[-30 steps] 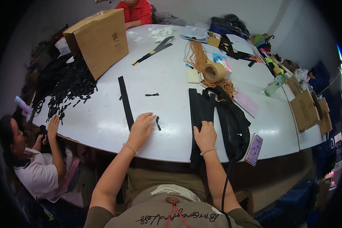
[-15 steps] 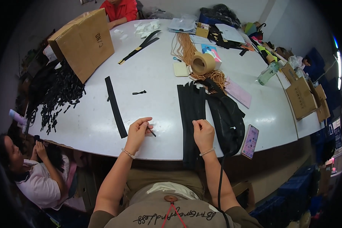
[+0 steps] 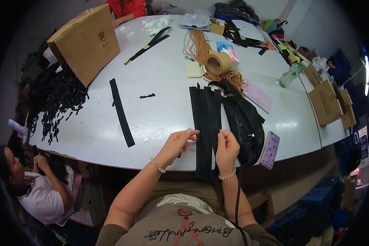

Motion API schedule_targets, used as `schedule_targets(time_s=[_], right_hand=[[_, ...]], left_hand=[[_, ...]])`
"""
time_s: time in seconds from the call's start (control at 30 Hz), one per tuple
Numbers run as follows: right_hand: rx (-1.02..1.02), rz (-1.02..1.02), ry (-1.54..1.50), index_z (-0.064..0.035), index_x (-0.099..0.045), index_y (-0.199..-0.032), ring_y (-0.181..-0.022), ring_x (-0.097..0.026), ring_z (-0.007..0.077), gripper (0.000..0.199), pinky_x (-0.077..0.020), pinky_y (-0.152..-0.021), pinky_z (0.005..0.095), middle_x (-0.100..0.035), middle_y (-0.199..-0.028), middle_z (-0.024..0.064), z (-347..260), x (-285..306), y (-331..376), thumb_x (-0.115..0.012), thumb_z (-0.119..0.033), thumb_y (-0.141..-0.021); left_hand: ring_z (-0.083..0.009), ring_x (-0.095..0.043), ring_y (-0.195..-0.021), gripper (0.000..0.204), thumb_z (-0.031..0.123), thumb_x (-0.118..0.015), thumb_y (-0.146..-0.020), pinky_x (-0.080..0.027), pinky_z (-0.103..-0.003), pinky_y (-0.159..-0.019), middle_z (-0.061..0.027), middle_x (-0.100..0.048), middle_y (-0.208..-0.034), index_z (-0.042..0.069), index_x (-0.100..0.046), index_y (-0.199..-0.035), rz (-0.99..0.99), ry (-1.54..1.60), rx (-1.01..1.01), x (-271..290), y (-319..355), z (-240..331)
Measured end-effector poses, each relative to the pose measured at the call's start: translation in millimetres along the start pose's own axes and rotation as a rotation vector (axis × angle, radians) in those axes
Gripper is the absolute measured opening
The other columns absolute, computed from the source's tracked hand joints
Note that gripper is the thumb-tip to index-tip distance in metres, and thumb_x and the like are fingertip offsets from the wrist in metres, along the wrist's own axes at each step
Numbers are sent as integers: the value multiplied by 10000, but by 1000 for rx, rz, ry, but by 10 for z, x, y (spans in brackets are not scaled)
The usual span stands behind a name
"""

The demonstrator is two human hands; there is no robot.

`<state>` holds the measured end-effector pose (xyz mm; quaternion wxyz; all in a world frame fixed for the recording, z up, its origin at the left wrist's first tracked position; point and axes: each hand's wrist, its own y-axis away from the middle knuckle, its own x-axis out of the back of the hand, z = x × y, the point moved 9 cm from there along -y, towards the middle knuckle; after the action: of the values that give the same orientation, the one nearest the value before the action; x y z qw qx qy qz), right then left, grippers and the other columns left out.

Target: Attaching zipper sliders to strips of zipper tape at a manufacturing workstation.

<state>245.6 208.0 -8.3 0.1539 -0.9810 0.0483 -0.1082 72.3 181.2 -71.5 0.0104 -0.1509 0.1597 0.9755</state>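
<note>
Several long black zipper strips [image 3: 205,123] lie side by side before me, their near ends hanging past the table's edge. My right hand [image 3: 226,149] is closed in a pinch at their right edge. My left hand [image 3: 176,146] reaches to their left edge with its index finger stretched out; the other fingers curl, and the dark tip of a small black pull shows under them. Another small black pull [image 3: 147,96] lies farther off on the table. A single black zipper strip [image 3: 122,112] lies to its left.
At the left, a cardboard box [image 3: 86,43] stands by a heap of black pulls [image 3: 65,106]. A black bag [image 3: 244,127] and a phone [image 3: 270,150] lie at my right. Beyond are a tape roll [image 3: 218,62], brown cords and a bottle [image 3: 290,76]. People sit at left and far side.
My left hand has moved right to the strips, carrying the small black pull. My right hand has shifted slightly right and down along the strips.
</note>
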Motion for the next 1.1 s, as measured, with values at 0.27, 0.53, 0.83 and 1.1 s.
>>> schedule_targets(time_s=[0.27,0.53,0.83,1.1], right_hand=[[-84,-387,28,23,-569,-952,-520,-529,83,109,-414,-481,228,-567,-632,85,-177,-196,1024,-571,-24,-854],[-334,-543,-219,20,-579,-982,-580,-521,55,155,-429,-534,186,-585,-729,35,90,-261,959,-485,-86,-919],[-325,-500,-555,27,-605,-1038,-557,-451,7,197,-362,-493,151,-589,-806,33,-226,-642,345,-507,-101,-925],[-436,-493,-581,27,-629,-912,-476,-407,7,92,-302,-407,169,-563,-689,0,-181,-722,436,-589,-42,-866]], left_hand=[[-18,-402,-662,410,363,-411,-970,-345,-176,-591,61,-542,-768,52,-574,-1181,7,63,-153,-138,67,370],[-51,-433,-676,492,387,-291,-993,-368,-204,-669,34,-509,-684,30,-624,-1060,-117,-155,-188,-117,507,367],[-69,-473,-713,471,378,-307,-992,-382,-235,-741,24,-513,-654,46,-640,-1031,-225,-129,-96,-245,836,95],[-70,-466,-699,476,378,-302,-993,-381,-232,-703,17,-528,-676,44,-637,-1045,-247,-111,-64,-269,912,-8]])
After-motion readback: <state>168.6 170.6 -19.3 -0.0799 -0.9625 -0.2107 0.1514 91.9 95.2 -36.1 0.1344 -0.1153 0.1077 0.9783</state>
